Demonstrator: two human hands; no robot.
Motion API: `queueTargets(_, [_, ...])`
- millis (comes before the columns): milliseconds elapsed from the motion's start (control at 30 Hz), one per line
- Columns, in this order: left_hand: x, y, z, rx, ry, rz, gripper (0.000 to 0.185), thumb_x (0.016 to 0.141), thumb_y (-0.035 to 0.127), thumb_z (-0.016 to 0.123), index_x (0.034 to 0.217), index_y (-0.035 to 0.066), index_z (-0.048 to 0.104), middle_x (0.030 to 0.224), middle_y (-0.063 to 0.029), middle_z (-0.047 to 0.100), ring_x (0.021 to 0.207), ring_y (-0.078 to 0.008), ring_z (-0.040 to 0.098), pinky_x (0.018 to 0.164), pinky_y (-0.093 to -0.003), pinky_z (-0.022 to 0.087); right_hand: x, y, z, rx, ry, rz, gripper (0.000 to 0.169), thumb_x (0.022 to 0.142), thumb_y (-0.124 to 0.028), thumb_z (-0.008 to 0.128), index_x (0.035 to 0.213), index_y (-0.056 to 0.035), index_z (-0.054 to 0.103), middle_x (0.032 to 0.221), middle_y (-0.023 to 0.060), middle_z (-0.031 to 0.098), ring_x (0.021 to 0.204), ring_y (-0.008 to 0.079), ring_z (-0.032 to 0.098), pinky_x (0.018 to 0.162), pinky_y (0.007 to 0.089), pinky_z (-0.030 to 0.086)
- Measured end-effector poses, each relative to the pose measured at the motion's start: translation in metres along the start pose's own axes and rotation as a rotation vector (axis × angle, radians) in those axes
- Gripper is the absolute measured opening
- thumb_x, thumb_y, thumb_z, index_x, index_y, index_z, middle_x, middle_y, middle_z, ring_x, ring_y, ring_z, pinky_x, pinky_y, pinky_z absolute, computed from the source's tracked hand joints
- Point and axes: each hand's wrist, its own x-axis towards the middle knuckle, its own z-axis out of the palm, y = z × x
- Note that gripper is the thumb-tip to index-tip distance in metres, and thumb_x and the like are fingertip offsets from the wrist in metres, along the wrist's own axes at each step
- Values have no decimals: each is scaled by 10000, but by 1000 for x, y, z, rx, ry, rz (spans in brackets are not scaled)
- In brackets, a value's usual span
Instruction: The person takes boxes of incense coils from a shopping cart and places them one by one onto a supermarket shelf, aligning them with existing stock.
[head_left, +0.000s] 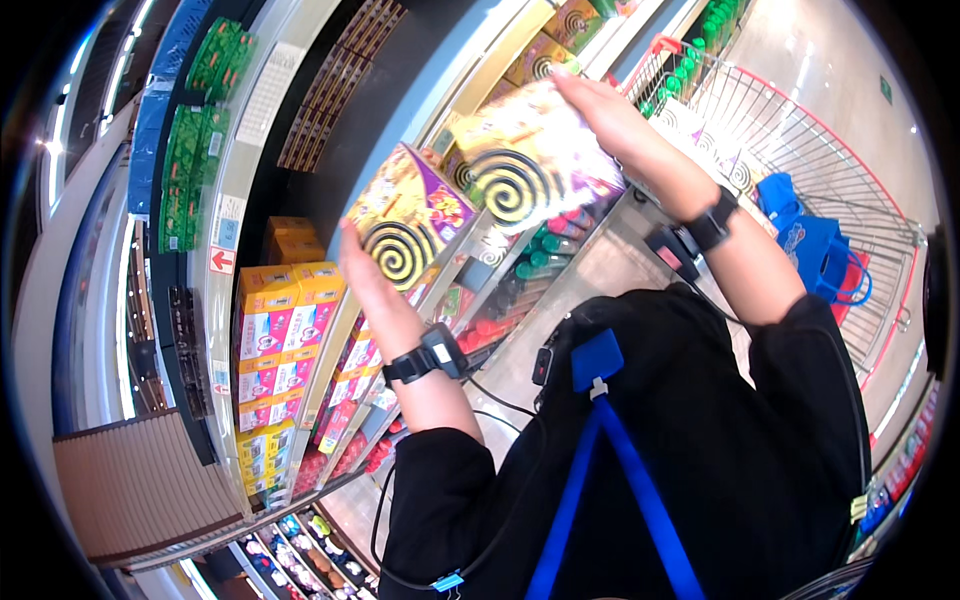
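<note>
Two yellow and purple mosquito-coil boxes, a left box (412, 214) and a right box (521, 169), are in front of the shelves, each printed with a black spiral. My left hand (371, 285) lies flat along the outer side of the left box, fingers pointing up the picture. Against the far right side of the other box rests my right hand (604, 120). The boxes sit side by side between my two palms. Glare washes out much of the right box, and its underside is hidden.
A wire shopping cart (832, 150) stands at the right, holding similar spiral-printed boxes (705, 142) and a blue bag (814, 247). Stacked pink and orange boxes (277, 330) fill a lower-left shelf. Green packs (191, 180) line the far-left shelf. Cables hang from my wrist straps.
</note>
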Motion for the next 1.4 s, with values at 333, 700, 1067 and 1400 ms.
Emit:
queueTargets(333, [43, 46, -65, 23, 60, -25, 465, 1027, 386, 494, 1208, -38, 556, 1091, -158, 696, 858, -213, 727, 691, -323, 611, 77, 2, 129, -353, -36, -73, 601, 975, -568, 503, 1087, -9, 693, 1000, 145, 703, 939, 248, 674, 854, 356, 507])
queueTargets(700, [125, 37, -40, 67, 178, -42, 522, 1000, 376, 584, 1220, -97, 570, 1075, -147, 689, 885, -218, 700, 737, -327, 579, 207, 0, 161, -1001, -38, -348, 351, 918, -292, 549, 897, -1, 743, 874, 264, 696, 893, 389, 702, 814, 445, 565])
queueTargets(1067, [159, 5, -47, 697, 162, 138, 460, 976, 236, 613, 1328, -55, 560, 1262, -135, 624, 1149, -194, 575, 989, -310, 430, 227, -18, 154, -1303, -288, -65, 288, 824, -260, 670, 988, -43, 768, 1093, 138, 727, 1026, 256, 712, 767, 385, 589])
queueTargets(1400, [50, 29, 20, 1554, -321, 753, 592, 833, 188, 736, 1362, 20, 530, 1390, -249, 516, 1240, -388, 537, 1068, -390, 395, 173, -11, 132, -1267, -654, -703, 629, 848, -589, 637, 1152, -38, 660, 1093, 115, 663, 1129, 229, 608, 958, 373, 466])
